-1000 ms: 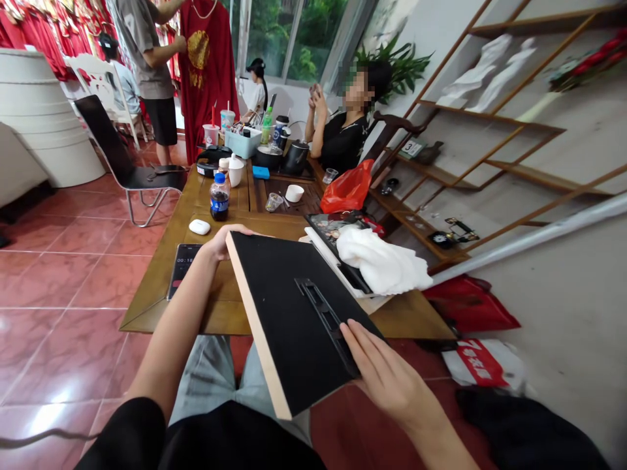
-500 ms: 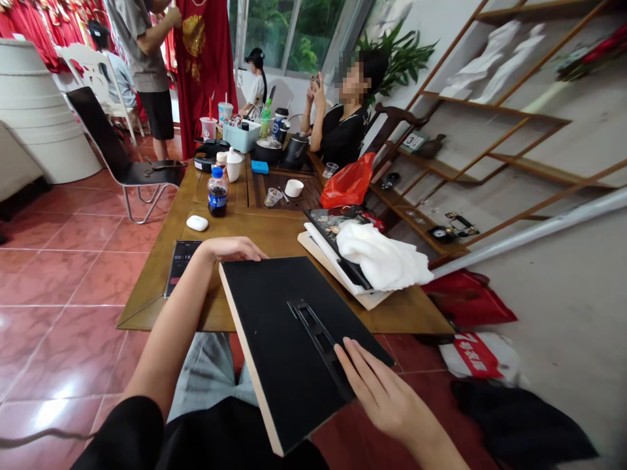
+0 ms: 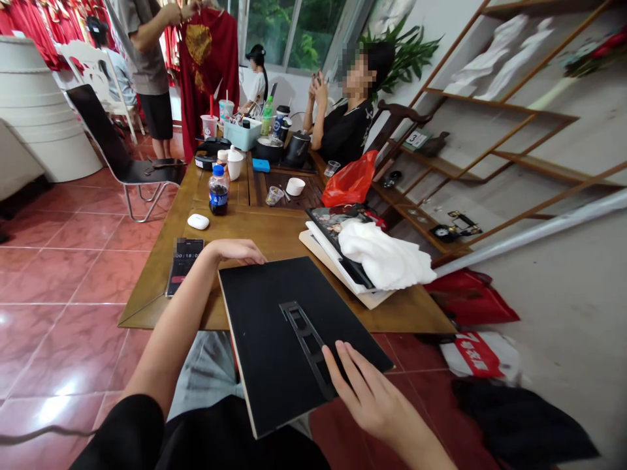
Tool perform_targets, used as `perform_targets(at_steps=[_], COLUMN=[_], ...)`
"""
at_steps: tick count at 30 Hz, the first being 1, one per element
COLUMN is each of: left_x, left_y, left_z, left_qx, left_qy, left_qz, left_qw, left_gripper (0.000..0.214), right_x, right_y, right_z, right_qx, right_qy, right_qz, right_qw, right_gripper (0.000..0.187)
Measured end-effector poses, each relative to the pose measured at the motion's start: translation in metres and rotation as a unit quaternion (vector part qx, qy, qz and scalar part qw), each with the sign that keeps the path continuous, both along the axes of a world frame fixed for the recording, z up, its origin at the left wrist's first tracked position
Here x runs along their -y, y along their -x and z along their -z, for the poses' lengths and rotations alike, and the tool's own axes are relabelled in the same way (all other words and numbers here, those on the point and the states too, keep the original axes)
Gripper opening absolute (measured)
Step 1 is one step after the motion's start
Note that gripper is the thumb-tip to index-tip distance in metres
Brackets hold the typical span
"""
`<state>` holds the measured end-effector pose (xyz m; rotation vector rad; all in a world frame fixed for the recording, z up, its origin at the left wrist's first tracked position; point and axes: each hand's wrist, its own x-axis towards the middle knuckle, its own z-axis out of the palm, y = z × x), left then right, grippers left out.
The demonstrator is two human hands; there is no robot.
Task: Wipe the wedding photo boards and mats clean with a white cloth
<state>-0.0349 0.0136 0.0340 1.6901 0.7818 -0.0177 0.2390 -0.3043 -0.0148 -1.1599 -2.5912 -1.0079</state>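
We judged the black panel [image 3: 264, 365], at the desk's [image 3: 277, 228] near edge, light and stiff, best held by edges, not strut [image 3: 304, 331]; our right hand [image 3: 375, 395] clamped its side away from the desk; deskward, our left hand [image 3: 236, 250] hid its grip

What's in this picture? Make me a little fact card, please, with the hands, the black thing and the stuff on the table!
Left hand: at the far edge of the black panel
Right hand: at its right side, fingers lying on top, thumb hidden
On the panel: a slotted black strip
Table, left: phone, white case, blue-capped bottle
Table, right: white cloth on a flat stack
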Motion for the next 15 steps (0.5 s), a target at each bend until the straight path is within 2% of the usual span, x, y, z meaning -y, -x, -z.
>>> perform_targets(at_steps=[5,10,15], left_x=[0.000,0.000,-0.002], left_y=[-0.003,-0.005,-0.009], left_z=[0.000,0.005,0.011], left_qx=[0.000,0.022,-0.008], left_qy=[-0.061,-0.068,-0.078], left_qz=[0.009,0.040,0.042], left_qw=[0.998,0.997,0.996], left_gripper=[0.032,0.030,0.037], right_x=[0.003,0.006,0.010], right_y=[0.007,0.012,0.021], right_z=[0.002,-0.002,-0.002], right_qx=[-0.011,0.032,0.035], right_qy=[0.001,-0.025,-0.026], right_qz=[0.013,0.018,0.037], right_qw=[1.000,0.999,0.998], right_gripper=[0.052,0.048,0.050])
